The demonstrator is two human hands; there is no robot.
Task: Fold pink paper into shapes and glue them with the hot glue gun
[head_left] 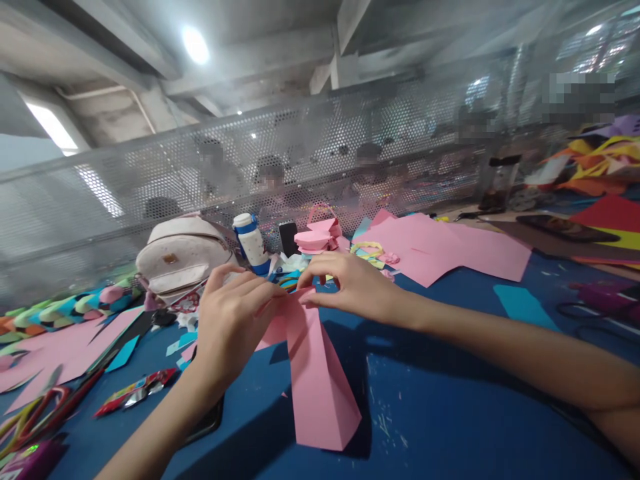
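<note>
A folded pink paper piece stands on the blue table, its wide end near me and its narrow top held up between both hands. My left hand grips the top from the left, fingers curled round the pink paper. From the right, my right hand pinches the same top edge between thumb and fingers. A dark phone lies partly hidden under my left wrist.
Behind the hands are a white bag, a white and blue glue bottle, a pink paper craft and large pink sheets. Coloured scraps and scissors lie at the left. Several people sit beyond a perforated metal screen.
</note>
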